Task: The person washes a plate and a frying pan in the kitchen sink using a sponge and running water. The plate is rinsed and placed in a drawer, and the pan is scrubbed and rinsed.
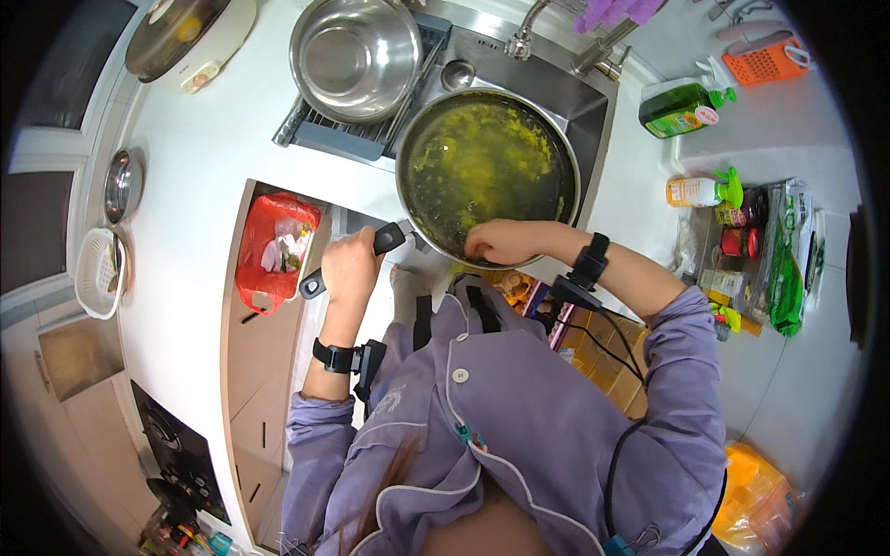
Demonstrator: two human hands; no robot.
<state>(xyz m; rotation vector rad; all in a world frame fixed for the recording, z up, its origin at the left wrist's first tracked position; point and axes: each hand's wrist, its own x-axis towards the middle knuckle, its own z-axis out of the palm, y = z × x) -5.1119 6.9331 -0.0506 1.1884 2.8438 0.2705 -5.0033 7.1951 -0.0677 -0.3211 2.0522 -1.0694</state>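
My left hand (pixel 349 263) is wrapped around the black handle (pixel 389 238) of a large frying pan (pixel 574 174). The pan is over the near part of a steel sink (pixel 584 94). Murky, yellow-green liquid (pixel 487 163) with loose bits fills much of it. Inside the pan's near rim is my right hand (pixel 502 241), its fingers curled down at the liquid. Those fingertips are hidden, so whether they hold anything does not show. A steel ladle (pixel 458 74) lies in the sink just beyond the pan.
A steel bowl (pixel 356 61) sits on a drying rack (pixel 341 139) at left. The faucet (pixel 518 45) hangs beyond the pan. Below the counter, an opened drawer holds a red bag (pixel 268 295) of waste. Bottles, including a green dish-soap bottle (pixel 673 111), stand at right.
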